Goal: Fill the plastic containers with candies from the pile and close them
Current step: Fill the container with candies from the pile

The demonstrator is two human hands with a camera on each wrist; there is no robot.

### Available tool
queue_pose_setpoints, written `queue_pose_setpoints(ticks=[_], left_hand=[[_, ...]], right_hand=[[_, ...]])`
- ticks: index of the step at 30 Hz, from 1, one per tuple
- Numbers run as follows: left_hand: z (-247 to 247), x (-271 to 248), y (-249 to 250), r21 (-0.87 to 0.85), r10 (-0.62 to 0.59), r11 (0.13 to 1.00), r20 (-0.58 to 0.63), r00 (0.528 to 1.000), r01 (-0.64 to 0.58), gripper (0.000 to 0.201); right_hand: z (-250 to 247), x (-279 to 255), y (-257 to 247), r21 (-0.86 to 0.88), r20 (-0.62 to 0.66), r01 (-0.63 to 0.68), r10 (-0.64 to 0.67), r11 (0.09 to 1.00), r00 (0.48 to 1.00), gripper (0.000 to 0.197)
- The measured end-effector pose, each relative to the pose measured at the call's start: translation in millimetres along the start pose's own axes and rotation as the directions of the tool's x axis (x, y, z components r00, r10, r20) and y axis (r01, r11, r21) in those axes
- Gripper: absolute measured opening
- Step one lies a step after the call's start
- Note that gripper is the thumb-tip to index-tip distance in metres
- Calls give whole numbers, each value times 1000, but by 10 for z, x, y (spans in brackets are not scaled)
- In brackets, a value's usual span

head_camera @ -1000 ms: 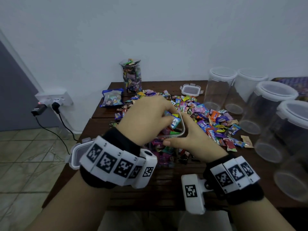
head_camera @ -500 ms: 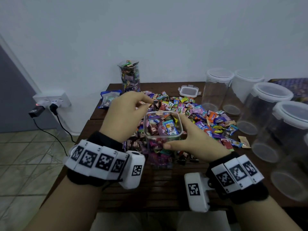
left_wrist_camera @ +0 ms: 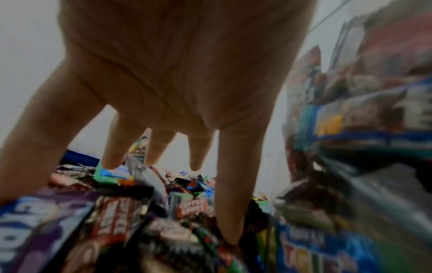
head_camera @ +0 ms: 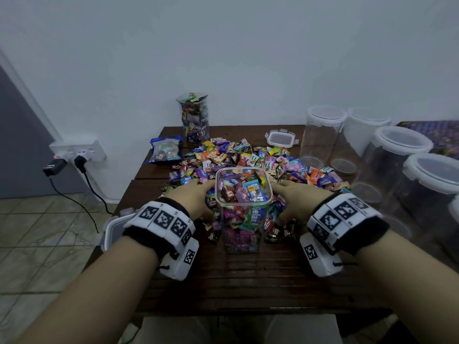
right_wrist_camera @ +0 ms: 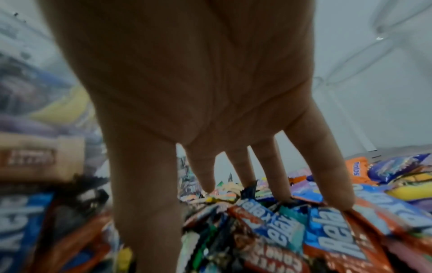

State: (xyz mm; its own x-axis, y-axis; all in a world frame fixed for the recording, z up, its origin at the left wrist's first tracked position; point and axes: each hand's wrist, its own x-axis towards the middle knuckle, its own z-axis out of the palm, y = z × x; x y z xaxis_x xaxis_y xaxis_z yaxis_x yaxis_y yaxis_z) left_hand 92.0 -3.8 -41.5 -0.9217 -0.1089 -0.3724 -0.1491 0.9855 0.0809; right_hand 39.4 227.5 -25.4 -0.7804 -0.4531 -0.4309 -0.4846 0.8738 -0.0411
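Note:
A clear square container (head_camera: 242, 207), filled with wrapped candies and without a lid, stands upright at the near edge of the candy pile (head_camera: 250, 157). My left hand (head_camera: 192, 199) lies palm down on the candies just left of it, fingers spread and straight (left_wrist_camera: 231, 194). My right hand (head_camera: 295, 198) lies the same way on the candies just right of it, its fingertips (right_wrist_camera: 278, 182) touching wrappers. Neither hand holds anything. A second candy-filled container (head_camera: 195, 116) without a lid stands at the back of the table.
A loose lid (head_camera: 280, 138) lies at the back, another lid (head_camera: 111, 228) at the table's left edge under my left wrist. Several empty lidded jars (head_camera: 323, 135) crowd the right side. A blue candy bag (head_camera: 165, 150) lies back left. Wall sockets (head_camera: 77, 152) sit left.
My left hand came off the container's top and dropped onto the candies to its left. My right hand let go of the container's front and moved onto the pile to its right.

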Motion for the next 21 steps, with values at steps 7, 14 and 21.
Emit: queue_pose_setpoints(ticks=[7, 14, 21], left_hand=[[-28, -99, 142, 12, 51, 999, -30, 998, -51, 26], [-1, -66, 155, 98, 19, 995, -144, 989, -5, 20], [30, 41, 111, 89, 0, 996, -203, 979, 19, 17]], right_hand=[[73, 162, -93, -212, 10, -9, 11, 977, 1000, 75], [45, 172, -141, -222, -38, 11, -20, 975, 999, 43], [20, 170, -136, -204, -73, 19, -34, 979, 997, 37]])
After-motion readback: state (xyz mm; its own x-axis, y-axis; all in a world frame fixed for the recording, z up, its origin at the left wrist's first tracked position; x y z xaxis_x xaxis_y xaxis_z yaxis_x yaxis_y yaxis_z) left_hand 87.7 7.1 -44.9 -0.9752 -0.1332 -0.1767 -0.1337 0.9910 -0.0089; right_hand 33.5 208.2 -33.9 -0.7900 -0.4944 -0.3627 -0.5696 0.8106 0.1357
